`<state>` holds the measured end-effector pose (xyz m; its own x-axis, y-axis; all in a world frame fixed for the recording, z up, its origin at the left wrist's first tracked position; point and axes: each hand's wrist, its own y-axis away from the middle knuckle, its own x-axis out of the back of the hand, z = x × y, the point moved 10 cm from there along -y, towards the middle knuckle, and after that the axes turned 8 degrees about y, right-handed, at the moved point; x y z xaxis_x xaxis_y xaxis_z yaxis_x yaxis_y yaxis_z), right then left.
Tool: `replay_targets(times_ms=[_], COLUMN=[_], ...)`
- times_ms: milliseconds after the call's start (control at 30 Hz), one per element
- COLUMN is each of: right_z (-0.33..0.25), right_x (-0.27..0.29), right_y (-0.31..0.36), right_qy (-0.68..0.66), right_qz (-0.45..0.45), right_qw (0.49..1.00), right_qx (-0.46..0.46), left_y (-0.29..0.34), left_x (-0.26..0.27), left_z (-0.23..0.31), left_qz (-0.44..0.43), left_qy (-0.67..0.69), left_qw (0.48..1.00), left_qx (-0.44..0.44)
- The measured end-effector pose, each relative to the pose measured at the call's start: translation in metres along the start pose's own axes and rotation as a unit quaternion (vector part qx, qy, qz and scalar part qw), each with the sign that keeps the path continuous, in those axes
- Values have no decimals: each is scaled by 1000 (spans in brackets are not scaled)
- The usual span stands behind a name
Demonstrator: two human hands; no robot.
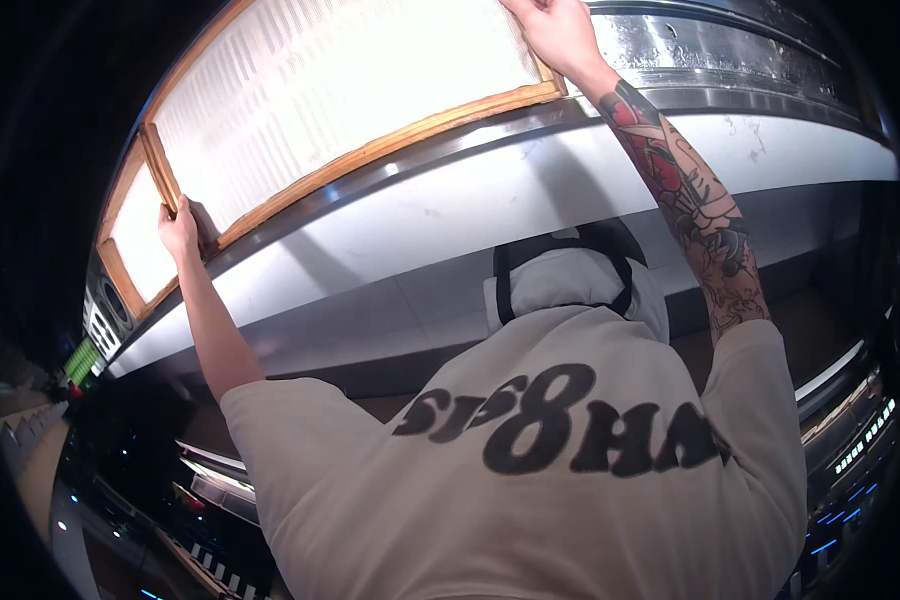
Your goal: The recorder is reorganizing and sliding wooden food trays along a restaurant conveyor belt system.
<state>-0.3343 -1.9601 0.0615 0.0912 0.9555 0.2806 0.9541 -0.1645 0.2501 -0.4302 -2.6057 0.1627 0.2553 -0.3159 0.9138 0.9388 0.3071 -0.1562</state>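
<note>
A wood-rimmed tray (500,104) with a white, finely striped base lies brightly lit across the upper part of the head view. My left hand (178,230) is closed around the wooden strip at its left end, thumb on top. At the opposite end, my right hand (555,35) is closed at the tray's right edge; its fingertips are partly cut off by the top of the picture. Beside my left hand, a smaller wood-framed white panel (142,240) adjoins the tray. I cannot tell whether the two are joined.
A wet-looking steel surface (710,60) stretches to the right behind the tray. Closer to me runs a white counter edge (450,205), its front face in shadow. A dark round fitting (110,298) sits at the far left. My pale shirt (570,530) fills the lower middle.
</note>
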Motion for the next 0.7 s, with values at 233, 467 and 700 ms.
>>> replay_targets(times_ms=[233,467,700], right_z=[25,52,228], right_x=[18,181,330], right_y=[3,140,305], right_qy=[-125,-268,-383], right_qz=[26,115,266], right_qw=[992,955,884], right_qx=[17,50,-47], left_y=[45,181,359], left_x=[20,7,-115], left_z=[88,321,456], left_qz=[53,-6,-183], left_qy=[-125,465,596], left_qw=[982,866,778], left_qx=[127,-185,-75])
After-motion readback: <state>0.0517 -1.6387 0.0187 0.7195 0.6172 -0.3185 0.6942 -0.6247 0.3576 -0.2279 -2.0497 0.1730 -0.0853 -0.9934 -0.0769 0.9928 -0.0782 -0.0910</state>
